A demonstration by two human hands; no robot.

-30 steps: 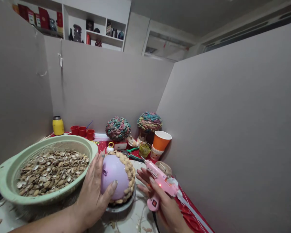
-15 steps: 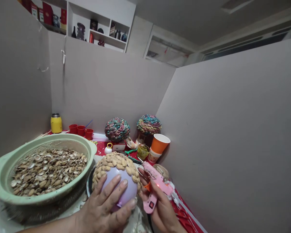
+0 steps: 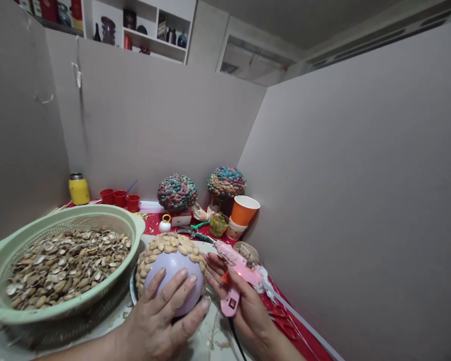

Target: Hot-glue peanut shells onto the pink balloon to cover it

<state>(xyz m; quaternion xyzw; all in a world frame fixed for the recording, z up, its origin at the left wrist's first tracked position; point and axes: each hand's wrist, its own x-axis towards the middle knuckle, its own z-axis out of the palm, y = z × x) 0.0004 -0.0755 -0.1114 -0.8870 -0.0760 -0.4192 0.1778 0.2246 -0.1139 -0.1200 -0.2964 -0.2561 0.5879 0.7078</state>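
A lilac balloon (image 3: pixel 174 273) has rows of peanut shells (image 3: pixel 169 244) stuck over its top and sides. My left hand (image 3: pixel 163 313) cups its near side, fingers spread and curved over the bare lilac part with the thumb to the right. In my right hand (image 3: pixel 248 306) is a pink glue gun (image 3: pixel 236 263), its orange trigger (image 3: pixel 226 277) by the fingers and a red light glowing on its body. The gun's nozzle points up and left, just right of the shell-covered balloon. What the balloon sits on is mostly hidden; a dark dish rim shows at its left.
A green colander (image 3: pixel 135 220) full of shell halves (image 3: pixel 71 265) stands at left. Behind are a yellow jar (image 3: pixel 78 189), red cups (image 3: pixel 120 198), two colourful shell-covered balls (image 3: pixel 177 193), green-handled pliers (image 3: pixel 200 225) and an orange paper cup (image 3: pixel 244 210). Grey panels (image 3: pixel 154 115) enclose the table.
The view has shifted, so most things sit slightly lower and further left. My right hand and the glue gun are a little further from the balloon. My left hand stays on it.
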